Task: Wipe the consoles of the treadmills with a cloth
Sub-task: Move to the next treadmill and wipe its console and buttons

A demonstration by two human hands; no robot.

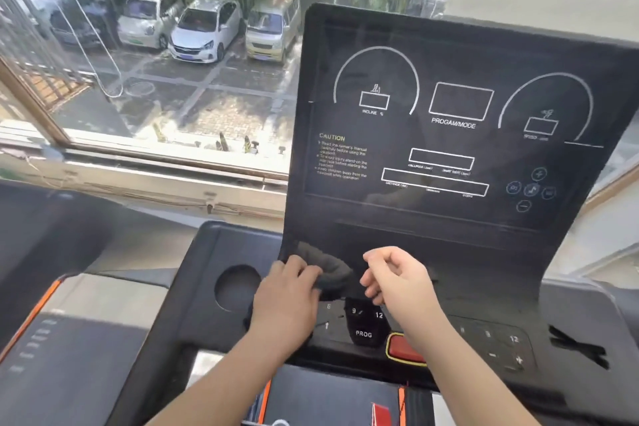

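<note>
A black treadmill console (456,135) with white dial and display outlines rises in front of me, its button panel (363,325) below. A dark grey cloth (328,270) lies bunched at the console's lower left edge. My left hand (287,294) grips the cloth's left side, fingers curled over it. My right hand (397,280) hovers just right of the cloth with fingers loosely curled; whether its fingertips touch the cloth is unclear.
A round cup holder (237,287) sits left of the hands, a red stop button (406,349) below the right wrist. Another treadmill (52,287) stands at the left. Behind is a window (155,79) over parked cars.
</note>
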